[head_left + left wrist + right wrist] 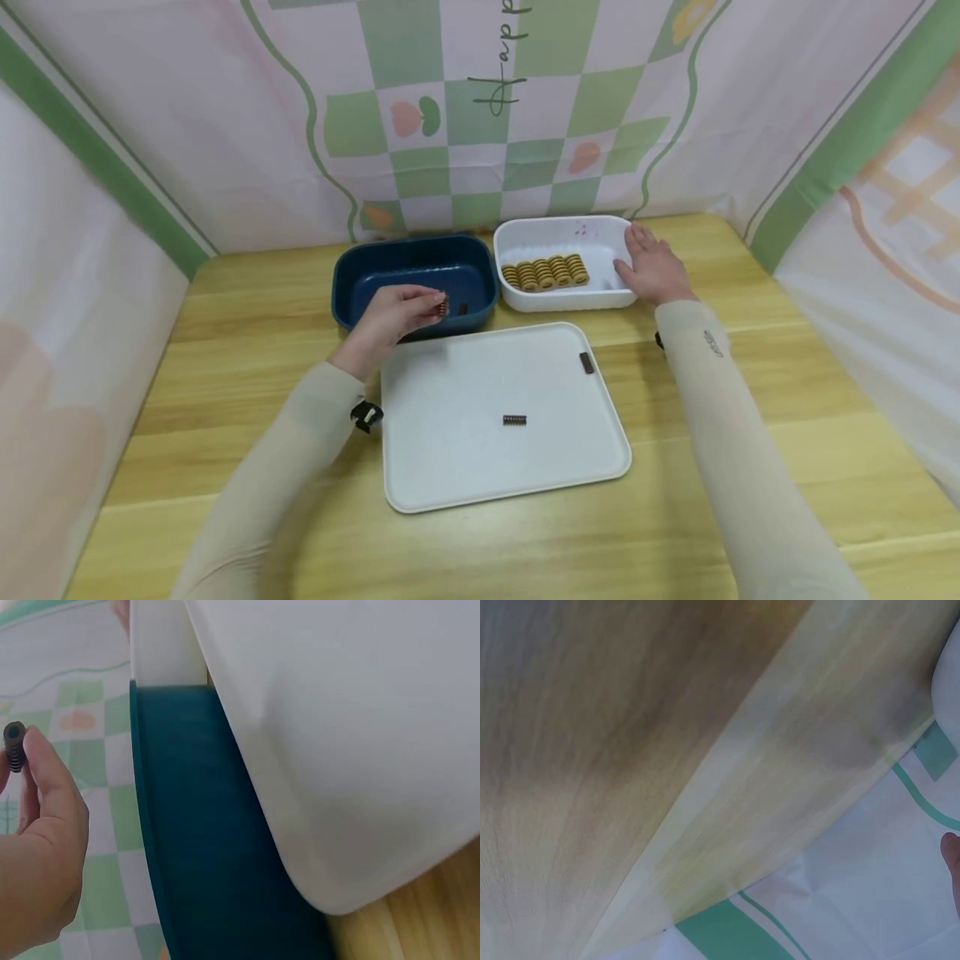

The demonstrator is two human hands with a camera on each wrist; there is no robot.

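My left hand (390,321) pinches a small dark spring (442,306) between thumb and fingertips, over the right part of the dark blue basin (348,287). In the left wrist view this spring (14,746) shows a ribbed side and a round hollow end. My right hand (656,267) rests on the right end of the white basin (570,302), fingers stretched along the rim and thumb over the inside. Another dark spring (514,420) lies across the middle of the white tray (457,450). A dark brown piece (587,362) sits near the tray's right edge.
Yellow-brown ribbed pieces (545,272) stand in several rows in the left half of the white basin. A small dark piece (462,308) is inside the blue basin. Both basins stand side by side behind the tray on the wooden table (247,333), against a patterned cloth (480,133).
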